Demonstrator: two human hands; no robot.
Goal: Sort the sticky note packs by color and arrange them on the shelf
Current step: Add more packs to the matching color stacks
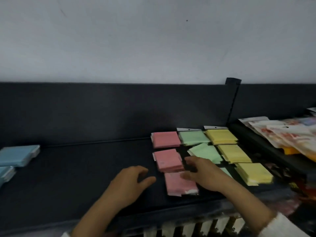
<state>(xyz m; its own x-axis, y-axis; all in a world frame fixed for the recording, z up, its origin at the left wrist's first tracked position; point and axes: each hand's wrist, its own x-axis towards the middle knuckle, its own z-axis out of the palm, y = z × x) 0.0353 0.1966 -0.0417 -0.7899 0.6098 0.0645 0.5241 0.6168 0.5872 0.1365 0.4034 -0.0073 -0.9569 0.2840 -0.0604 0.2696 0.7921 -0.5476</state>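
Note:
On the dark shelf the sticky note packs lie in columns by colour: pink packs on the left, green packs in the middle, yellow packs on the right. Blue packs lie apart at the far left. My right hand reaches over the nearest pink pack, fingers spread and resting at its top edge, and covers part of the front green pack. My left hand hovers just left of that pink pack with loosely curled fingers, holding nothing.
A black upright divider separates this shelf section from one on the right piled with orange-and-white packaged goods. A dark back panel runs behind the shelf under a pale wall. White price-tag holders line the front edge below.

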